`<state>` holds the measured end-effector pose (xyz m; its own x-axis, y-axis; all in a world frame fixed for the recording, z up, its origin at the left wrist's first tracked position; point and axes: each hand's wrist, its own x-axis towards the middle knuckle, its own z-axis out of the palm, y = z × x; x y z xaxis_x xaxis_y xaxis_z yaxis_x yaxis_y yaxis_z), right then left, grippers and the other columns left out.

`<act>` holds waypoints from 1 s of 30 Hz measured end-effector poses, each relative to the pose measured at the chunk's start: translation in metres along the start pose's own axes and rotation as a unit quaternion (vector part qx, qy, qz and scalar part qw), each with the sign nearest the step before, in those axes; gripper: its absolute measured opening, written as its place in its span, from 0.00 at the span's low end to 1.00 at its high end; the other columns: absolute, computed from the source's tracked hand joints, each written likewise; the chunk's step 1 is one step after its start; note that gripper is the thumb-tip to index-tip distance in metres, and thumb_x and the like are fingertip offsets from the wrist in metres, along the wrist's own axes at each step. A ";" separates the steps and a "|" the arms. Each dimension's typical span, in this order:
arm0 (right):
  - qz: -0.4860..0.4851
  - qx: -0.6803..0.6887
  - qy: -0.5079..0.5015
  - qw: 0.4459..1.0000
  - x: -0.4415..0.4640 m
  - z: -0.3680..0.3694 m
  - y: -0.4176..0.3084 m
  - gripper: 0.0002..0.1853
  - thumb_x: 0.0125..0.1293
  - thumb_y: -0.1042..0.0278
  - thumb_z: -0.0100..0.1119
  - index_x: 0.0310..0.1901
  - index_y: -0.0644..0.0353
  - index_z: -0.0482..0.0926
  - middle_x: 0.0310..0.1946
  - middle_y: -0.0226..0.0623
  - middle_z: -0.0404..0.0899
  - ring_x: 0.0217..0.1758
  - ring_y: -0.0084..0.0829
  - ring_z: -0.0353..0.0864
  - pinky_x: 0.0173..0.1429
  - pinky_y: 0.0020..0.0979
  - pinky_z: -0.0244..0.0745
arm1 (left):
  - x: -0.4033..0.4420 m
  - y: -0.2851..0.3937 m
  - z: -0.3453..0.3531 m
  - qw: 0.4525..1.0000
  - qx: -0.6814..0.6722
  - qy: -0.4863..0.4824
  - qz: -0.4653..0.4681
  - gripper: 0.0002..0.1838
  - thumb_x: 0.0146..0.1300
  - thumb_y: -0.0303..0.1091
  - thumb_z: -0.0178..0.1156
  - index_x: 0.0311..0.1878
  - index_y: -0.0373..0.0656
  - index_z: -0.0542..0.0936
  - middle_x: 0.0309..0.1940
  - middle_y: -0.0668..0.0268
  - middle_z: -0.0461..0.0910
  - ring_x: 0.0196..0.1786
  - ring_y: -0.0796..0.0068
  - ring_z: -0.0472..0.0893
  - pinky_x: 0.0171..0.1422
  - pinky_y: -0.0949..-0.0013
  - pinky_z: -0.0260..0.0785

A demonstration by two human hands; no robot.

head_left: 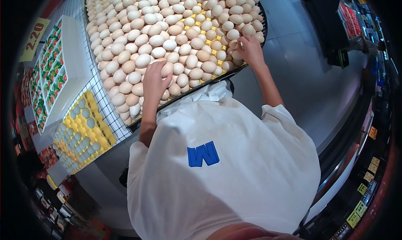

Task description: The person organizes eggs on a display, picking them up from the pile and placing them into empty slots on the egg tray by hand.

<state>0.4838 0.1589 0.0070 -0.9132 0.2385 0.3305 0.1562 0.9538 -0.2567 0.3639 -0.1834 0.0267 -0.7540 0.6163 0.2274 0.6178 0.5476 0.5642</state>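
A broad heap of pale brown and cream eggs (144,38) fills a dark-edged display, with parts of yellow egg trays (208,38) showing among them. At the heap's near left part, my left hand (156,80) has its fingers curled round an egg (167,70). My right hand (251,51) is at the near right corner, fingers bent down among the eggs there. What its fingertips hold, if anything, is hard to make out.
Yellow trays with pale bluish eggs (90,123) stand on a wire grid at the left. Beyond them is a white box (71,74) of red and green packs, beside a yellow price sign (34,39). Shelves with price tags (359,208) line the right; grey floor (289,51) lies between.
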 end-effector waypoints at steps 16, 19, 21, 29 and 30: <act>-0.087 0.009 -0.011 0.996 -0.013 0.006 -0.006 0.07 0.55 0.68 0.62 0.35 0.58 0.80 0.42 0.30 0.75 0.52 0.32 0.72 0.52 0.36 0.66 | 0.043 0.062 0.045 0.964 -0.230 -0.037 -0.124 0.23 0.51 0.32 0.69 0.53 0.40 0.78 0.40 0.64 0.79 0.40 0.75 0.78 0.42 0.73 0.72; -0.082 0.044 -0.011 0.996 -0.007 0.002 -0.004 0.07 0.56 0.67 0.62 0.36 0.57 0.79 0.41 0.30 0.75 0.52 0.32 0.72 0.52 0.35 0.66 | 0.060 0.076 0.055 0.950 -0.265 -0.042 -0.161 0.23 0.52 0.32 0.69 0.53 0.40 0.78 0.41 0.64 0.80 0.40 0.78 0.77 0.41 0.75 0.71; -0.078 0.078 -0.027 0.994 -0.003 -0.006 -0.001 0.08 0.58 0.70 0.61 0.39 0.60 0.79 0.44 0.33 0.77 0.52 0.36 0.73 0.54 0.38 0.68 | 0.077 0.083 0.065 0.949 -0.278 -0.021 -0.147 0.24 0.53 0.31 0.69 0.54 0.40 0.78 0.42 0.63 0.80 0.39 0.80 0.77 0.39 0.76 0.71; -0.047 0.219 0.008 0.975 0.026 -0.037 0.066 0.07 0.57 0.70 0.61 0.38 0.59 0.81 0.41 0.34 0.78 0.46 0.36 0.75 0.50 0.37 0.68 | 0.180 0.095 0.133 0.875 -0.448 0.066 -0.168 0.26 0.57 0.28 0.66 0.59 0.36 0.74 0.45 0.62 0.76 0.41 0.81 0.76 0.41 0.79 0.73; -0.031 0.212 0.028 0.976 0.030 -0.034 0.082 0.07 0.57 0.70 0.61 0.38 0.59 0.81 0.41 0.34 0.79 0.46 0.37 0.75 0.49 0.38 0.69 | 0.194 0.096 0.144 0.878 -0.442 0.072 -0.172 0.26 0.57 0.28 0.66 0.59 0.36 0.74 0.45 0.62 0.76 0.41 0.81 0.76 0.41 0.79 0.73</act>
<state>0.4817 0.2506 0.0270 -0.8923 0.2027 0.4034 -0.0805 0.8078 -0.5840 0.3096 0.0702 0.0108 -0.9212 0.3888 -0.0144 -0.0174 -0.0042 0.9998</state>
